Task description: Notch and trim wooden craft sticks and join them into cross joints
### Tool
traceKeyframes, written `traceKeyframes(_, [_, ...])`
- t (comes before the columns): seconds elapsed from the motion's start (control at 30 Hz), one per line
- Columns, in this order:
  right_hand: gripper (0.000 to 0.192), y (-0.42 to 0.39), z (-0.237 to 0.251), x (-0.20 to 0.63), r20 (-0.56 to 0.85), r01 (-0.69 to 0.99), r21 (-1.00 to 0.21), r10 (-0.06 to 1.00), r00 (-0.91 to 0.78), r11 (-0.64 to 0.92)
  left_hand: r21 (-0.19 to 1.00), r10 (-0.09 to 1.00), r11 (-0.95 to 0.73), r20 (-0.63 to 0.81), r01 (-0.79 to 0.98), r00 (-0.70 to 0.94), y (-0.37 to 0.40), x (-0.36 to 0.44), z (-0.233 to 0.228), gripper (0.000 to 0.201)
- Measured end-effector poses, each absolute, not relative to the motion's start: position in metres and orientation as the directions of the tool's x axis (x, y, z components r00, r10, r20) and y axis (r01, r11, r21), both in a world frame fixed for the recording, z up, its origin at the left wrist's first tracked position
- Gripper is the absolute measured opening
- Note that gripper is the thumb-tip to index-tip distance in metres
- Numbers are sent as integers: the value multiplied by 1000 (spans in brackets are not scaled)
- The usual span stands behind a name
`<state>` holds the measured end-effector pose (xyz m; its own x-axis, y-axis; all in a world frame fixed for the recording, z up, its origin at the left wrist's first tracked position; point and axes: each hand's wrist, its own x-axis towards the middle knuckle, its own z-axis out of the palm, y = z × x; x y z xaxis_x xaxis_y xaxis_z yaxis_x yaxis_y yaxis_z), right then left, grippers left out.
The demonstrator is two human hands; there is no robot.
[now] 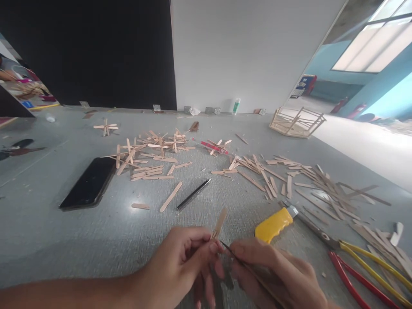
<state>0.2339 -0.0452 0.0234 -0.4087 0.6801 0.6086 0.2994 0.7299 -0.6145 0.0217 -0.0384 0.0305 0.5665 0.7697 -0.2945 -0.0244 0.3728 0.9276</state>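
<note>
Left hand (183,262) comes in low from the left, fingers pinched shut on a popsicle stick (219,224) that tilts up and away above the fingertips. Right hand (273,274) just beside it, closed around a thin dark pencil (236,257), tip at the stick's base. Beyond the stick: yellow utility knife (273,223) to its right, black pen (193,194) behind, phone (89,182) far left.

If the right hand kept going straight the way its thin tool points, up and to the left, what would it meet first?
The right hand aims its thin dark tool at the wooden stick pinched in the left hand. The tip already looks to be at the stick's lower end, though depth is unclear.
</note>
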Motion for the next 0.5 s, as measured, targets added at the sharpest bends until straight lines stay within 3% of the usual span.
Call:
traceKeyframes(0.2, [20, -44, 21, 231, 497, 289, -702, 739, -455, 651, 937, 752, 348, -303, 37, 585, -39, 19, 31, 46])
traceKeyframes(0.33, [24, -44, 12, 234, 550, 289, -663, 711, -438, 691, 935, 750, 353, -312, 47, 583, -38, 19, 32, 46])
traceKeyframes(0.5, [27, -46, 6, 241, 499, 291, -658, 691, -523, 695, 922, 734, 385, -331, 37, 593, -37, 20, 31, 47])
